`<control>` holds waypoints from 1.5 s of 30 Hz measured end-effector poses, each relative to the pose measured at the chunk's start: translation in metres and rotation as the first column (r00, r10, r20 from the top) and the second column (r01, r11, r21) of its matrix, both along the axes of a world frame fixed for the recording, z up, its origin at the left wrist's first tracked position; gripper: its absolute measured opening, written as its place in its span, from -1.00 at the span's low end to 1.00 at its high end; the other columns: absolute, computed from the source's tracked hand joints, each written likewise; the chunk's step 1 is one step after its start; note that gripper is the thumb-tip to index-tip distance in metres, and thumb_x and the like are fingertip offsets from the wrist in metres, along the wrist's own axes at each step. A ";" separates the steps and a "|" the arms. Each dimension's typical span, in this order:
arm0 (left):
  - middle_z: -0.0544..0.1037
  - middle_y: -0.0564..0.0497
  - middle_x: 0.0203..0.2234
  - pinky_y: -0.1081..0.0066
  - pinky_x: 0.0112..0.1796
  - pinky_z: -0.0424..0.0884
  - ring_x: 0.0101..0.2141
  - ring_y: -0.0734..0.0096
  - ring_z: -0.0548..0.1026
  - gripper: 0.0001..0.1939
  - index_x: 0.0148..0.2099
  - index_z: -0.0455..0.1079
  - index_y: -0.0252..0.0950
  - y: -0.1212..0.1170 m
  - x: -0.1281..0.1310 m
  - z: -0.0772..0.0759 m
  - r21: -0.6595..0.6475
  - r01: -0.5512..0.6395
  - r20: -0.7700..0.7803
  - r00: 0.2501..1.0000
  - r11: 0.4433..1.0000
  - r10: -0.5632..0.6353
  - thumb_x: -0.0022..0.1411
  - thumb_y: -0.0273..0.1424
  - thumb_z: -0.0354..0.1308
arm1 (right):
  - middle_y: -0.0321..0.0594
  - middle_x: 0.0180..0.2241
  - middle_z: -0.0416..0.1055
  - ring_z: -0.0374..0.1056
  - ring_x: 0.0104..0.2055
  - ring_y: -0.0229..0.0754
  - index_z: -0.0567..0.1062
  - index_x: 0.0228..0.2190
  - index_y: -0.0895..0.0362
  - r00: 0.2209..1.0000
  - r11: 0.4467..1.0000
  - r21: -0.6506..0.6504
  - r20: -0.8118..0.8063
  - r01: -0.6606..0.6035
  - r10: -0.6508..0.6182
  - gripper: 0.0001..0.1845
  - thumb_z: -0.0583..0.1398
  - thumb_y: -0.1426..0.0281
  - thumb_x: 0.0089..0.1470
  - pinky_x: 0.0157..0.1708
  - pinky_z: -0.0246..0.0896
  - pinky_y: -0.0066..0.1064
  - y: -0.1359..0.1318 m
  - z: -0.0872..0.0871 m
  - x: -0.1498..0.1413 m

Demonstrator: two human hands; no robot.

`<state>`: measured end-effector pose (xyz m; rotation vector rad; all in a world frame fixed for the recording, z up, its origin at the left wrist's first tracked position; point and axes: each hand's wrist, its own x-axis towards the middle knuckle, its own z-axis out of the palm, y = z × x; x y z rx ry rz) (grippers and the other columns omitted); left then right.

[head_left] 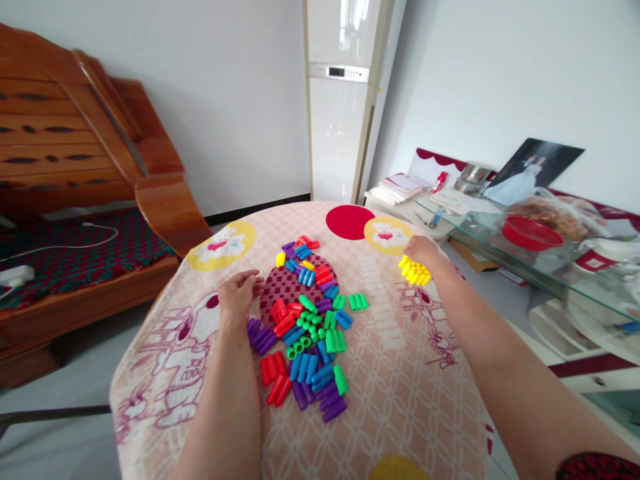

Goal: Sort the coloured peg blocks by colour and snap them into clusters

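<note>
Pieces of yellow plastic sit in a tight bunch on the round desk, to the right of the big, mixed pile. The right hand is at the back of the yellow bunch. Its fingers bend down by the pieces, but I cannot tell how tightly they hold them. The left hand is just to the left of the pile. Its fingers are loose and partly open, and I see nothing in them. The pile has red, blue, green, purple and a few yellow pieces. A short row of green pieces lies at its right edge. Far behind the pile stands a tall white cabinet. Well to its left is a wooden sofa.
</note>
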<state>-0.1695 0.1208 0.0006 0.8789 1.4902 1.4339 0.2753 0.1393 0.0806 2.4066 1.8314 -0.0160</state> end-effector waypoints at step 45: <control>0.57 0.00 -0.52 0.42 -0.39 0.48 -0.53 0.44 0.51 -0.76 -0.24 0.51 -0.36 0.000 -0.001 -0.002 -0.009 0.039 -0.032 0.999 0.999 -0.039 -0.01 -0.43 0.15 | -0.15 -0.26 0.62 0.51 -0.21 -0.13 0.63 -0.31 0.16 0.849 0.788 0.610 -0.457 0.082 0.266 -0.79 0.18 0.48 0.03 -0.19 0.32 -0.41 -0.032 0.008 -0.055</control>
